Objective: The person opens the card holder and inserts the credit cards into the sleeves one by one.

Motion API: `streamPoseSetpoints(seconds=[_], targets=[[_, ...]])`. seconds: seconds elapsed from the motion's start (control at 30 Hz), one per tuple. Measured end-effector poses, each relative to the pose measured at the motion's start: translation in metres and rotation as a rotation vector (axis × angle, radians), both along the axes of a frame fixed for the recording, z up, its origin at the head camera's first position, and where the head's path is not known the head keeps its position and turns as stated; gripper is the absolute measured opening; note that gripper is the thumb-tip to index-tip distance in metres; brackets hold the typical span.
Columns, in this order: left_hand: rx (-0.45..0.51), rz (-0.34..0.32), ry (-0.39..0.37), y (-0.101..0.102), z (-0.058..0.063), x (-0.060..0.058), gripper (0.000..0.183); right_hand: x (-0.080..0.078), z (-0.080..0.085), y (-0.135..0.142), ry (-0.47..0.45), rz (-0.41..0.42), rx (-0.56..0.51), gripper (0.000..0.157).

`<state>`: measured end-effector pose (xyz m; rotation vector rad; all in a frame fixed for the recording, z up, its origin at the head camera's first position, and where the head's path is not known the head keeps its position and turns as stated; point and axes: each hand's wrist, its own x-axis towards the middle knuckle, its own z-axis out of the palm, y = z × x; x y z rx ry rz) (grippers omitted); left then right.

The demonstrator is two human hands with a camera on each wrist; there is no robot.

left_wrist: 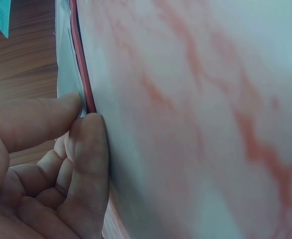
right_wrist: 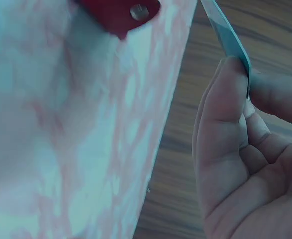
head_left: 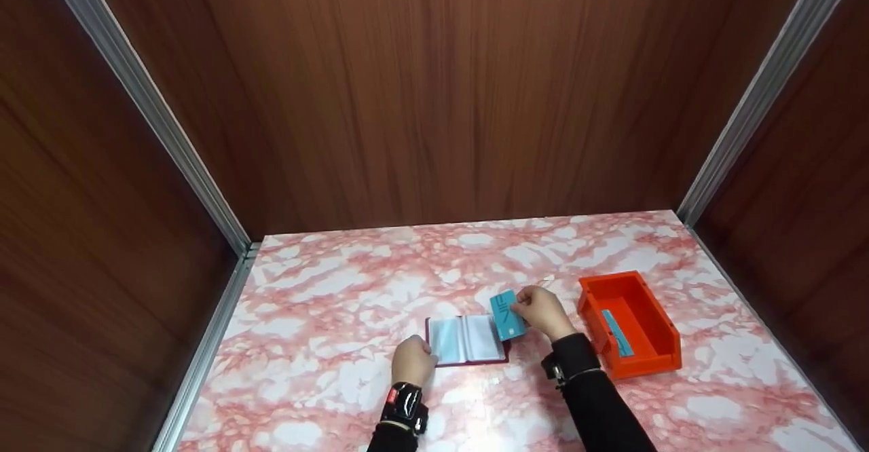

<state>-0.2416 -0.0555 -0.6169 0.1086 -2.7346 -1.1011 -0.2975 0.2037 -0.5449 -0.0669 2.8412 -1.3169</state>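
A card holder with a dark red cover and clear plastic sleeves lies spread flat on the table. At its left edge my left hand pinches the cover and sleeves between thumb and forefinger; the left wrist view shows the red edge between them. My right hand pinches a teal card by its right side, held over the holder's right edge. In the right wrist view the card appears nearly edge-on, and a red flap with a metal snap shows at the top.
An orange bin stands on the table to the right of my right hand, with another teal card leaning inside. The table has a pink and white marbled top. Brown wood-grain panels rise behind it and at both sides.
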Motion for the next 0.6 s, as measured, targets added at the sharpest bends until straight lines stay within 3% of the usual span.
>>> streamPoseSetpoints(seconds=[0.6], targets=[[0.004,0.007,-0.017,-0.001,0.001,0.001,0.023,0.003,-0.027,-0.047,0.049,0.079,0.007,0.015]])
